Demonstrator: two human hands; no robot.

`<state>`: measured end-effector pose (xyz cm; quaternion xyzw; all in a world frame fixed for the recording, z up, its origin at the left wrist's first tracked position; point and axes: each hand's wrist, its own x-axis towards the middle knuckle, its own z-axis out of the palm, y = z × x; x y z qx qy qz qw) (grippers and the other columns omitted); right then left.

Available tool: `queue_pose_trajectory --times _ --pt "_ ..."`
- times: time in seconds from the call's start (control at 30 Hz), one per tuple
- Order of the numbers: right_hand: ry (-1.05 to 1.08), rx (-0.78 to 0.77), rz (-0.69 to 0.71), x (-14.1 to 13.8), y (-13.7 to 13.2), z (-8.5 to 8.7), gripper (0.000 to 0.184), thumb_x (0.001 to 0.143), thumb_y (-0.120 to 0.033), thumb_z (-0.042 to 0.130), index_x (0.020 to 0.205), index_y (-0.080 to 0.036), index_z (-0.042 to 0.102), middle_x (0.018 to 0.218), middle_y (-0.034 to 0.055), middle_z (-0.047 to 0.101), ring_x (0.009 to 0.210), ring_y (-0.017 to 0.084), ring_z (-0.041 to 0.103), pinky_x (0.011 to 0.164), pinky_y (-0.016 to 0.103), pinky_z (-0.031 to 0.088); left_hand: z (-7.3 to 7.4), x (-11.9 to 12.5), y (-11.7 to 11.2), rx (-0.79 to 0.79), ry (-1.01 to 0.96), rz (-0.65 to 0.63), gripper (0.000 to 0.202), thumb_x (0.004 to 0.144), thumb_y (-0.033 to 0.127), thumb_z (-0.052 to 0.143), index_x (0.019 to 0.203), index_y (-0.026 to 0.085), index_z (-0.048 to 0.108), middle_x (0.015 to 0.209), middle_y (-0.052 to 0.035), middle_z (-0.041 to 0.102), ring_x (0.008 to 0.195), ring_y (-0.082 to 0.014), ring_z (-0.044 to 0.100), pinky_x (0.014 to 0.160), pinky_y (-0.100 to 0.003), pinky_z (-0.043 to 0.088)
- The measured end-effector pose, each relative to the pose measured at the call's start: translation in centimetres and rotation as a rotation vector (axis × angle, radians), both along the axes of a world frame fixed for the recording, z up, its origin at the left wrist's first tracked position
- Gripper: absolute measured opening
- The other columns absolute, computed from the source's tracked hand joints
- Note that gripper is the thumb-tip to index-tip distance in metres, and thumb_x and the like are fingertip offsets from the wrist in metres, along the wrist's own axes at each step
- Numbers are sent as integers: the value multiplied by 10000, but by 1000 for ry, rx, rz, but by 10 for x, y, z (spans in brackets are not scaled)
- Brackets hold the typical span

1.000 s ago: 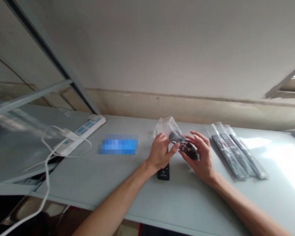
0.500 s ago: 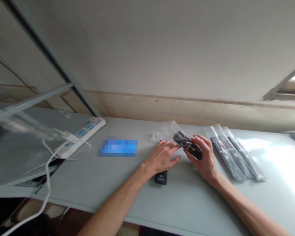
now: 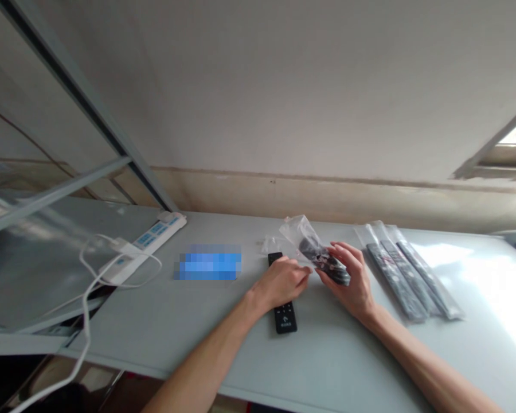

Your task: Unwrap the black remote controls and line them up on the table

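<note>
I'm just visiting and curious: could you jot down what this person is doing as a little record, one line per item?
Left hand: lying over a black remote on the table
Right hand: holding a remote in a clear plastic bag
To the right: three bagged remotes
To the left: white power strip, white cable

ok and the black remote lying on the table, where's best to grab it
Probably by the exposed lower end of the black remote control, coming from the near side, fingers on its two long edges. It lies flat and narrow, and the left hand covers its middle, leaving that end free.
</note>
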<state>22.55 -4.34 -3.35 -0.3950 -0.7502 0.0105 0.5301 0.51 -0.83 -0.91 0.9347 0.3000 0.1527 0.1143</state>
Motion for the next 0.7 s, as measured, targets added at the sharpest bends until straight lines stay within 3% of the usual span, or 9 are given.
queue_pose_trajectory --times 0.1,0.23,0.33,0.43,0.6,0.67,0.7 --pt "-55 30 -12 0 1 3 809 929 -168 768 1601 -334 350 1391 153 577 1286 321 660 986 536 661 -7 1 -1 -152 -163 -61 214 960 154 563 900 174 767 754 -49 739 734 -191 700 762 -292 514" --pt "-56 -6 6 3 3 -2 806 946 -183 750 1619 -331 332 1418 155 554 1266 318 681 972 515 669 -11 -1 -4 -312 -302 -105 219 845 89 589 879 175 788 715 -27 723 653 -151 641 676 -251 478" --pt "-56 -43 31 4 4 -6 838 947 -160 741 1643 -332 307 1462 167 529 1272 320 683 994 527 655 -9 -2 -6 -303 -303 -131 200 772 56 587 774 164 756 628 -11 669 606 -141 588 655 -253 457" --pt "-54 -38 58 3 2 -4 863 935 -137 751 1646 -339 306 1475 167 536 1295 321 668 1002 532 650 -4 -2 -8 -255 -295 -121 170 753 69 608 728 175 738 587 -5 630 624 -155 585 729 -276 490" --pt "-27 25 12 2 -2 3 838 906 -136 789 1606 -351 381 1414 141 612 1293 320 665 1004 537 648 9 -3 -6 -216 -406 63 168 876 173 631 913 213 789 963 -61 783 976 -227 693 1010 -377 494" --pt "-16 61 -2 3 -2 4 840 896 -131 797 1601 -350 396 1394 139 622 1259 318 685 988 533 655 13 -4 -3 -262 -468 89 178 884 301 719 1027 221 788 1101 -70 789 1079 -262 686 1068 -420 476" --pt "-26 75 6 3 -3 5 848 898 -126 793 1607 -353 388 1386 137 625 1247 316 691 981 529 659 14 -5 -2 -307 -506 82 280 861 384 775 1090 222 782 1163 -77 783 1123 -282 679 1083 -432 474"
